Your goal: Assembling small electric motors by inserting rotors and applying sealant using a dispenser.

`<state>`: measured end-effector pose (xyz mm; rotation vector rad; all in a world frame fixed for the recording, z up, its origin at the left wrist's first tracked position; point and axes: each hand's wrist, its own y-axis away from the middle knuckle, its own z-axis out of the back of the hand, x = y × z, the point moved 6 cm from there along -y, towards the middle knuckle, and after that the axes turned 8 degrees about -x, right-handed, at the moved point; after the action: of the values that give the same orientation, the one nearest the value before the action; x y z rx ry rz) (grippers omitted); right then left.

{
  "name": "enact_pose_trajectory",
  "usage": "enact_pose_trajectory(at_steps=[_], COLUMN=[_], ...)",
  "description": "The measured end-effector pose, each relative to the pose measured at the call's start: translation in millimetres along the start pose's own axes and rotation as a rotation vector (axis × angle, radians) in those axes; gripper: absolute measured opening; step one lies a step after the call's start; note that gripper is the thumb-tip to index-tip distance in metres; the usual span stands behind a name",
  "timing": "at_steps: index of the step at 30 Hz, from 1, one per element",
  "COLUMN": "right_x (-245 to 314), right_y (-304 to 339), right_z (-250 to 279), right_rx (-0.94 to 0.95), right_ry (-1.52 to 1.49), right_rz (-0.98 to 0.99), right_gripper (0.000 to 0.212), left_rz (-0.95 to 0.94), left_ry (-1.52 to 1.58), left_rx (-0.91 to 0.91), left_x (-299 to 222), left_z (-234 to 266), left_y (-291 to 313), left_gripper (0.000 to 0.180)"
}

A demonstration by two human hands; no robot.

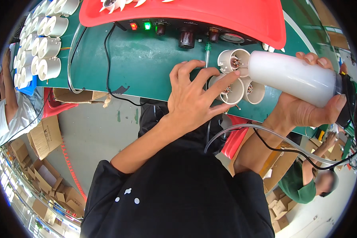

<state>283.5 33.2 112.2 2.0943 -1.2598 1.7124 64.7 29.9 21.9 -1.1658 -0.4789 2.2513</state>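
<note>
My right hand (317,87) is wrapped round a large milky-white dispensing syringe barrel (291,75) with a black cap, held tilted over the bench. Its left end is beside several short white plastic cups, and no tip shows. My left hand (198,87) spreads its fingers over the cups' left side. Between its index finger and thumb is the near-left cup (236,92). Another cup (225,61) stands behind it, and a third cup (258,95) stands to its right. Small copper-coloured parts with metal pins show inside them.
A black control box (162,33) with lit switches, knobs and a gauge stands under a red tray (186,14). Many white cups (49,47) are stacked at the left. A clear hose (230,129) and black cable (107,51) cross the area. Co-workers sit on both sides.
</note>
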Motion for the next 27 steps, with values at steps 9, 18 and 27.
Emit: enact_pose_trajectory(at_steps=[9,18,27], right_x=[15,49,40], right_y=[6,23,27], right_z=[-6,47,43], right_rx=[-0.059,0.053,0.082], right_ry=[0.015,-0.204,-0.173], right_rz=[0.015,-0.008,-0.027], right_gripper=[0.074,0.085,0.080], left_rz=[0.020,-0.034,-0.037], left_ry=[0.008,0.001,-0.024], left_rx=[0.042,0.050,0.051], left_x=[-1,-18,-18], left_z=[0,-5,-7], left_y=[-2,2,2], left_gripper=[0.069,0.058,0.055])
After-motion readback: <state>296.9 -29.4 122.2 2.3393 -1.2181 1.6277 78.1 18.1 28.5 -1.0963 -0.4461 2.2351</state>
